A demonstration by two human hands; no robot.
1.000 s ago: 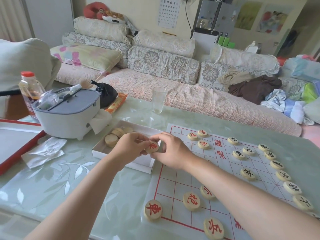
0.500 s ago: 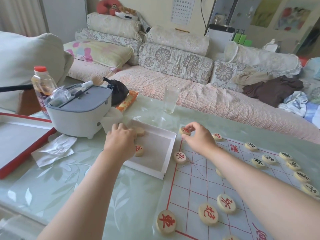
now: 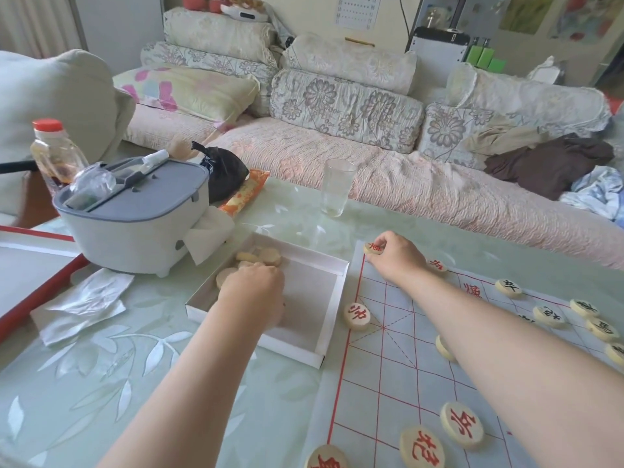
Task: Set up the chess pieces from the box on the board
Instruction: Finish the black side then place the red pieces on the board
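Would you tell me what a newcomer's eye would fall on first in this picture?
The right hand stands out first: it pinches a red-lettered piece at the far-left corner of the board. Next comes the left hand, reaching into the white box beside the board, over the loose pieces at its far end.

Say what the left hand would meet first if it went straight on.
The left hand would likely first meet the pale chess pieces in the far corner of the white box.
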